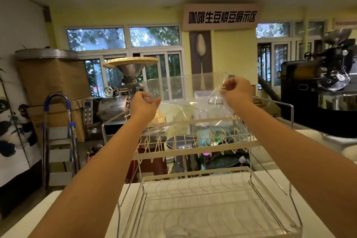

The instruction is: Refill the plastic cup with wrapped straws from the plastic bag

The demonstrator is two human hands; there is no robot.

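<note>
Two bare hands hold one clear plastic bag (185, 98) stretched between them above one two-tier wire rack (195, 141). At ten o'clock of the bag, the left hand (144, 105) has its fingers pinching a corner; at two o'clock, the right hand (237, 91) pinches the opposite corner. Straws inside cannot be told. Both rack tiers lie open beneath, on one white surface (309, 189).
</note>
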